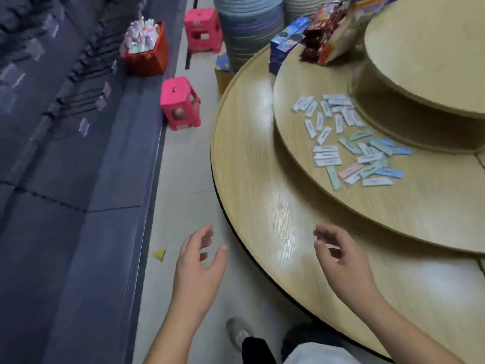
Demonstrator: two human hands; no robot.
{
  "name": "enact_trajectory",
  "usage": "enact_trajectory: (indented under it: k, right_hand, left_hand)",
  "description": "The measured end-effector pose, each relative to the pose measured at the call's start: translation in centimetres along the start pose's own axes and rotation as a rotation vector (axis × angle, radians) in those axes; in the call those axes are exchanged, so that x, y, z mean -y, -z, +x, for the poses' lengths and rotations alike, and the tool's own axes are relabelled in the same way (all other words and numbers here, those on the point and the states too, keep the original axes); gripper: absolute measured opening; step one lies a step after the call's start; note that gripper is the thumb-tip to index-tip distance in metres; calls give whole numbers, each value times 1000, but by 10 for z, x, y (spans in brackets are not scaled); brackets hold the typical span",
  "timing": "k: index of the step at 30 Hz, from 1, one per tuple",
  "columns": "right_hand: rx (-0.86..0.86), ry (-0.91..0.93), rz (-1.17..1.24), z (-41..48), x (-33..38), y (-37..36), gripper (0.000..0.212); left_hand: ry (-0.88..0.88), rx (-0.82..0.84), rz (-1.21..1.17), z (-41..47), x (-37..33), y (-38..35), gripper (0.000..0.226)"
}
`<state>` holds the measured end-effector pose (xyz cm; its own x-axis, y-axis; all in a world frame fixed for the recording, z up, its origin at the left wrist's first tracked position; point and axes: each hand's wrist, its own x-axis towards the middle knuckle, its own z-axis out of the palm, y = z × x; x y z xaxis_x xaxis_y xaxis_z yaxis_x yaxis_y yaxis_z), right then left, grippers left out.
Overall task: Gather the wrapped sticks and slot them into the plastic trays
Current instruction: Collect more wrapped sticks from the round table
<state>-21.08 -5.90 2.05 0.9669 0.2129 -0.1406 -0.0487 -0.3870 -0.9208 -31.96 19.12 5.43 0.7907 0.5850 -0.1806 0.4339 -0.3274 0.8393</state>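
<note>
1. Tiered round wooden display table (262, 179) stands by a grey floor aisle.
2. Small pastel wrapped sticks (351, 143) lie scattered on its middle tier.
3. Left hand (202, 261) and right hand (341, 258) hover loosely spread, holding nothing.
4. Judgement: gathering not begun; next, reach to the sticks (no trays visible).

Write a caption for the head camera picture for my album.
Empty left hand and right hand hover near wrapped sticks scattered on the round table's middle tier.
</note>
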Motion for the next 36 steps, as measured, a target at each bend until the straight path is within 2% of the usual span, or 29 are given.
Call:
enact_trajectory:
  k: [4,9,13,16,19,22,24,27,33,36]
  right_hand:
    - [-197,-120,1,13,9,-10,29]
    - [-472,-244,-51,43,-4,-15,34]
    - [-555,-287,-195,80,-17,-24,52]
    - [-601,-318,-332,121,-25,-31,73]
    - [-643,-320,-491,164,-27,-34,84]
    - [-603,-480,-602,199,-31,-44,103]
    - [-627,-595,-592,220,-35,-53,113]
    - [-660,-702,-654,246,-41,-67,118]
    - [-729,-826,-743,292,-41,-76,118]
    - [-757,-841,-736,306,-38,-71,116]
  left_hand:
    - [-109,197,108,80,-21,-2,49]
    - [-323,401,215,177,-60,-52,61]
    - [-462,481,282,238,-79,-93,73]
    - [-487,511,357,294,-92,-125,86]
    - [-547,531,414,348,-108,-158,98]
    - [-522,542,457,392,-118,-198,111]
    - [-504,530,476,415,-125,-228,115]
    - [-521,527,547,441,-126,-268,122]
    - [-750,577,784,452,-119,-306,122]
    - [-824,608,799,454,-120,-314,118]
